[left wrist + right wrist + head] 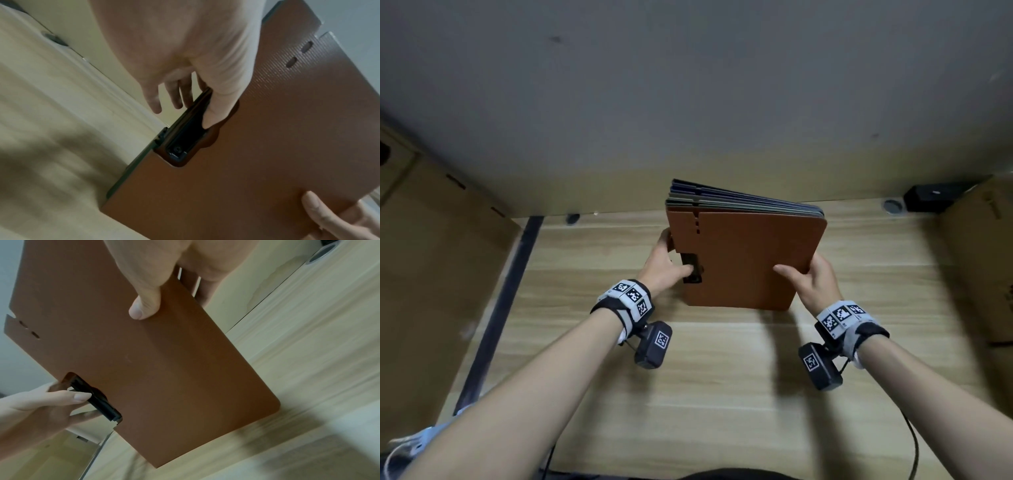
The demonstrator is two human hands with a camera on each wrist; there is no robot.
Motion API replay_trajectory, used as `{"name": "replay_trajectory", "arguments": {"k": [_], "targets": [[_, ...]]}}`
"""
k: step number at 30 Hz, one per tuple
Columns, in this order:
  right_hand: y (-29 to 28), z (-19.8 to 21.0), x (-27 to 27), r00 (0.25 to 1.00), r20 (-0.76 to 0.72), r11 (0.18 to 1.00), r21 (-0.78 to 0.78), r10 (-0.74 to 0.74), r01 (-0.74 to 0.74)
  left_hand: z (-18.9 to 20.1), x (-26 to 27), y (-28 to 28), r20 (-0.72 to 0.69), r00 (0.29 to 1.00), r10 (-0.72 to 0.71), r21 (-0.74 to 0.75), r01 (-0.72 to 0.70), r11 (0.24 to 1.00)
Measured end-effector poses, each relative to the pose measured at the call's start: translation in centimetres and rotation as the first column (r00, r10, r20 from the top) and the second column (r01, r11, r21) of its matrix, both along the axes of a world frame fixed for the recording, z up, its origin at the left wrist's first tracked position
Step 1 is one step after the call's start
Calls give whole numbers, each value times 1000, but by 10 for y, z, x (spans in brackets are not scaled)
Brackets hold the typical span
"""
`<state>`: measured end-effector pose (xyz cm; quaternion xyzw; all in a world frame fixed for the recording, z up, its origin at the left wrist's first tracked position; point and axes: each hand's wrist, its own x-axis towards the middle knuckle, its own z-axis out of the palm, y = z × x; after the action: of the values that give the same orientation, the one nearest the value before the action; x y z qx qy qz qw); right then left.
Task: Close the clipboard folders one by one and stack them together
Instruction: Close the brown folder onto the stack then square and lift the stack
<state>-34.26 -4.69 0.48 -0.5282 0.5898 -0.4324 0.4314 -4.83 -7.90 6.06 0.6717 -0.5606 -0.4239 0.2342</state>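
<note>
At frame centre the stack [746,240] of closed folders is held tilted above the desk [688,394], its long axis left-to-right between the hands, gripped at the clip [691,270] edge by the left hand [666,265] and at the opposite edge by the right hand [813,281].

Wooden desk [722,394], grey wall [688,85], cardboard boxes [431,274] alongside.
</note>
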Motion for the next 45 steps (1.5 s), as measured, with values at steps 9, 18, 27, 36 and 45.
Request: {"name": "replay_trajectory", "arguments": {"k": [9, 18, 27, 36, 45], "targets": [[23, 1, 13, 999, -20, 999, 12, -50, 50, -7, 20, 4, 106, 975, -193, 32, 191, 981], [22, 7, 28, 991, -130, 997, 64, -34, 42, -6, 38, 26, 186, 947, -260, 60, 254, 965], [-42, 23, 109, 935, -227, 946, 240, 272, -217, 15, 137, 0, 68, 964, -257, 353, 217, 910], [-95, -32, 258, 926, -133, 825, 512, 352, -240, -11, 258, -12, 34, 996, 84, 367, -90, 926], [-133, -78, 378, 913, -236, 770, 627, 333, -119, -55, 361, -61, 5, 949, 315, 408, -289, 866]]}}
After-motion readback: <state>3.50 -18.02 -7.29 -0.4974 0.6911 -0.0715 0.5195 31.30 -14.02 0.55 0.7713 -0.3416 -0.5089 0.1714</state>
